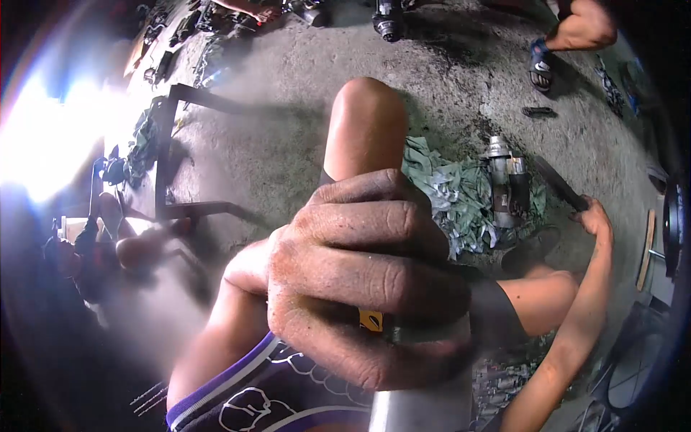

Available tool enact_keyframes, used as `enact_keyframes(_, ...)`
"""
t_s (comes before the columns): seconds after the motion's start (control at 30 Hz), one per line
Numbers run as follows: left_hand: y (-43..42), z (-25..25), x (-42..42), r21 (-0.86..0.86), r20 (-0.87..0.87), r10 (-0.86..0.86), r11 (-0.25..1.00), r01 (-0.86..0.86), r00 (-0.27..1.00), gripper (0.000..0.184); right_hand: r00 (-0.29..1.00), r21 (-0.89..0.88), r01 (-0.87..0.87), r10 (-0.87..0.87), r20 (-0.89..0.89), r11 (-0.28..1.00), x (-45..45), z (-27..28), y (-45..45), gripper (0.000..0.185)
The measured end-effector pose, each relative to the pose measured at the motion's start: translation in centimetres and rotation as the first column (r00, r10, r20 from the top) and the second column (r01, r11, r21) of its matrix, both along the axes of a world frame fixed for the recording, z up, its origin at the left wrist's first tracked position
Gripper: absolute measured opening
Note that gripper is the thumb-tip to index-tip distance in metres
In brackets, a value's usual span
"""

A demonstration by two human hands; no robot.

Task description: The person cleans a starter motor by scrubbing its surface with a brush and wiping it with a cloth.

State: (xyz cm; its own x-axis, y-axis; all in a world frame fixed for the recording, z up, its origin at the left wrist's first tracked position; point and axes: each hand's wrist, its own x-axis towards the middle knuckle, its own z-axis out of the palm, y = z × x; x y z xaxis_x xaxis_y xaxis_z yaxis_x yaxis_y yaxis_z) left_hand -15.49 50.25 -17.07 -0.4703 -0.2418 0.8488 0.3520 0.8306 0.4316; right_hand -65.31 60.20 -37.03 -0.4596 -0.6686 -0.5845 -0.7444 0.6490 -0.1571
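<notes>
My left hand fills the middle of the view, very close to the camera, its fingers curled. Behind and below those fingers show a smooth silvery surface and a small yellow label; the kind of thing is hidden. Far to the right, my right hand is closed round the end of a long dark flat bar. Left of that bar, a cylindrical metal motor part, like a starter motor, stands upright on a heap of green and white rags. My bent knee rises behind the left hand.
A dark metal frame stands on the concrete floor at left. Another motor part lies at the top. A person's sandalled foot is at upper right, near a small dark piece. Several metal parts lie at lower right.
</notes>
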Motion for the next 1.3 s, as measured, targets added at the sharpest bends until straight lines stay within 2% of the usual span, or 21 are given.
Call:
enact_keyframes(0.13,-0.1,0.2,0.0,-0.012,-0.069,0.016,1.0,-0.017,0.997,0.007,0.995,-0.009,-0.082,0.082,-0.049,0.997,0.7,0.4,0.2,0.052)
enact_keyframes(0.23,-0.3,0.5,-0.1,-0.027,-0.121,0.022,0.999,-0.025,0.992,0.007,0.996,0.063,-0.04,0.045,-0.081,0.997,2.5,1.9,-0.4,0.055)
enact_keyframes(0.33,-0.4,0.9,-0.3,-0.046,-0.182,0.026,0.998,-0.035,0.983,0.009,0.987,0.04,-0.065,0.07,-0.142,0.997,2.5,1.5,0.0,0.057)
enact_keyframes(0.43,-0.6,1.3,-0.6,-0.068,-0.249,0.03,0.997,-0.048,0.968,0.01,0.997,0.072,-0.041,0.045,-0.058,0.997,4.1,3.1,-0.7,0.056)
enact_keyframes(0.53,-0.4,1.9,-0.4,-0.084,-0.258,0.034,0.995,-0.058,0.966,0.012,0.999,0.049,-0.024,0.026,-0.041,0.999,3.2,2.0,-0.7,0.057)
enact_keyframes(0.63,-0.3,2.3,0.9,-0.112,-0.134,-0.006,0.994,-0.009,0.991,0.015,0.995,0.036,-0.051,0.054,-0.086,0.998,3.6,2.3,-0.8,0.06)
enact_keyframes(0.77,-0.6,2.5,2.8,-0.188,0.078,-0.019,0.982,0.033,0.997,0.022,0.997,0.055,-0.04,0.044,-0.064,0.998,3.5,2.3,-0.9,0.065)
enact_keyframes(1.03,-0.4,2.9,3.5,-0.17,0.101,-0.004,0.985,0.021,0.995,0.028,0.992,0.101,-0.024,0.036,-0.119,0.995,5.4,3.9,-1.3,0.067)
enact_keyframes(1.13,-0.3,3.0,3.8,-0.164,0.118,0.003,0.986,0.016,0.993,0.03,0.996,0.133,-0.022,0.034,-0.087,0.991,6.0,4.6,-1.6,0.065)
enact_keyframes(1.23,-0.5,2.9,3.7,-0.183,0.102,0.008,0.983,0.011,0.995,0.029,0.989,0.077,-0.049,0.059,-0.139,0.996,5.3,3.7,-1.1,0.062)
enact_keyframes(1.3,-0.7,2.7,3.5,-0.2,0.075,0.012,0.98,0.003,0.997,0.028,0.994,0.07,-0.031,0.038,-0.104,0.997,5.0,3.5,-1.0,0.062)
